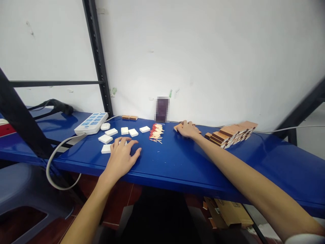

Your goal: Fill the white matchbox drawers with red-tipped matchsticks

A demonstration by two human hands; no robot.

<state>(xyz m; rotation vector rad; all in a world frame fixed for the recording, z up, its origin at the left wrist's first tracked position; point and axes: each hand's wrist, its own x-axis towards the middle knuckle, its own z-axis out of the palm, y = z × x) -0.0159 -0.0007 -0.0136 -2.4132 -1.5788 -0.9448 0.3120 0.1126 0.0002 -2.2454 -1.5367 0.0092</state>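
My left hand lies flat on the blue shelf, fingers spread, partly over a white inner tray. More white trays lie just beyond it. My right hand reaches to the back of the shelf, fingers curled on a brown matchbox sleeve near the wall. A pile of red-tipped matches lies between the hands. A slanted stack of brown sleeves sits to the right of my right hand.
A white and blue power strip with a grey cable lies at the left, a white mouse-like object beside it. Black rack posts stand left and right. Cardboard boxes lie on the floor below.
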